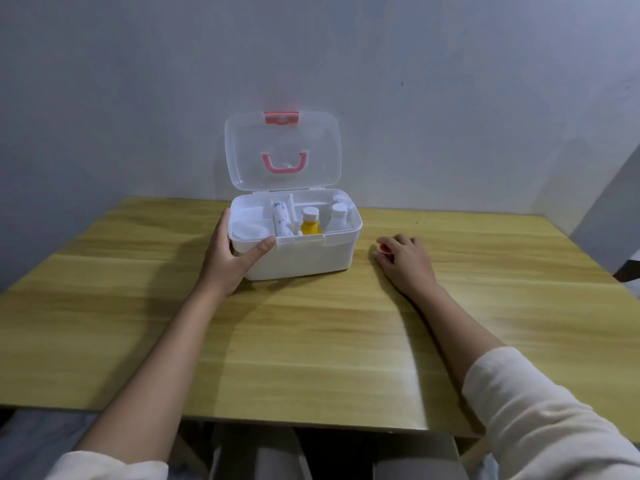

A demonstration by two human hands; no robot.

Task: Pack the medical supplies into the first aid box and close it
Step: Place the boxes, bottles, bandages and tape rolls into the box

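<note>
A white first aid box (301, 258) stands on the wooden table near the wall, its clear lid (282, 154) with a pink handle and latch upright and open. Inside its tray I see a rolled bandage (281, 220), a yellow bottle (310, 225) with a white cap, white bottles (337, 216) at the right and white gauze (247, 230) at the left. My left hand (230, 252) grips the box's front left corner. My right hand (403, 259) rests on the table right of the box, fingers curled over a small red thing (384, 249), mostly hidden.
The wooden table (311, 334) stretches toward me, its front edge near my lap. A grey wall stands right behind the box. A dark object shows at the far right edge (628, 270).
</note>
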